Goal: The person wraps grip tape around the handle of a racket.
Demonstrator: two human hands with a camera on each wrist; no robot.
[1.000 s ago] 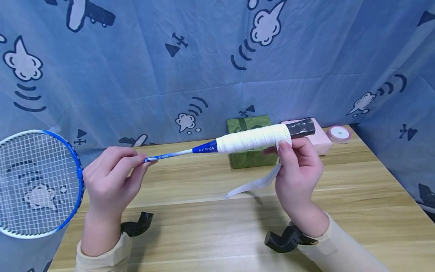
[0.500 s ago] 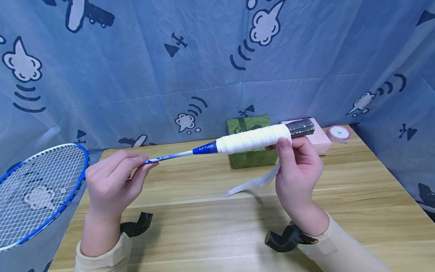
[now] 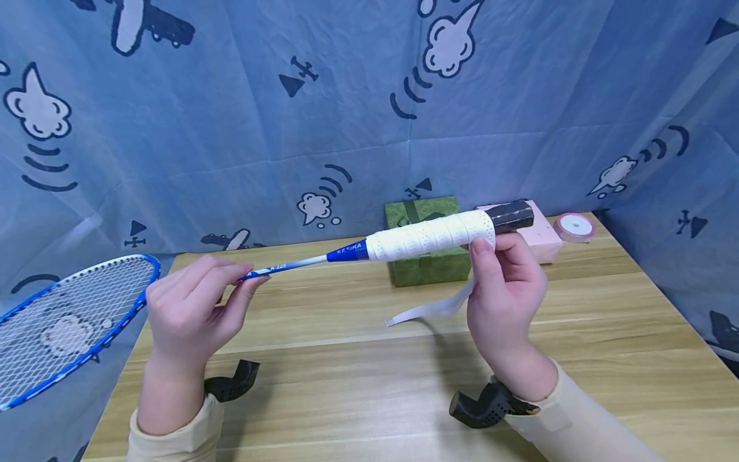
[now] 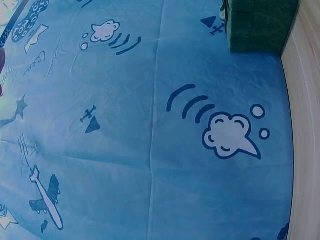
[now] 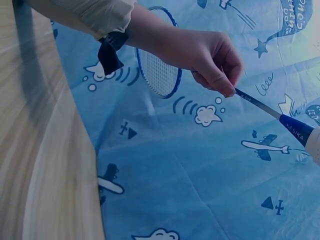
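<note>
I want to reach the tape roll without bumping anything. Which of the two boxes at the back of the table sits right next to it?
The pink box, partly hidden behind the racket handle; the tape roll lies just right of it. The green box stands further left.

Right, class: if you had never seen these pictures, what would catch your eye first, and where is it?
A blue badminton racket held above the wooden table: the left hand pinches its thin shaft, and the right hand grips the handle by the white grip tape, whose loose end hangs below. Behind hangs a blue cartoon-print cloth, with a green box at its foot.
</note>
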